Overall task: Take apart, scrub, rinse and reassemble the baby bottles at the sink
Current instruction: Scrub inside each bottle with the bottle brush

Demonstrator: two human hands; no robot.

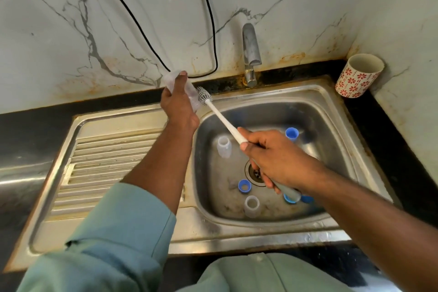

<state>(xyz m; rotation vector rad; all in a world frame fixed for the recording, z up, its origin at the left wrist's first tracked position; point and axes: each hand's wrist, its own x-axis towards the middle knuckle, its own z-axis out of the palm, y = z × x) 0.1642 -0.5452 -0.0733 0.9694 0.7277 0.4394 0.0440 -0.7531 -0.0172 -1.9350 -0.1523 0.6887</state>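
My left hand (176,104) grips a clear baby bottle (190,95) above the sink's back left corner, its mouth turned to the right. My right hand (276,159) holds the white bottle brush (221,116) by its handle; the grey bristle head sits right at the bottle's mouth. Inside the steel sink basin (327,106) stand two more clear bottles, one at the left (224,146) and one at the front (252,206). A blue cap (291,133) rests at the back, a blue ring (244,185) by the drain, and more blue parts (307,199) lie half hidden under my right wrist.
The tap (251,52) stands at the sink's back edge, with no water visible. A ribbed drainboard (99,163) lies to the left. A white cup with red flowers (359,76) sits on the dark counter at the back right. A black cable (208,31) hangs on the marble wall.
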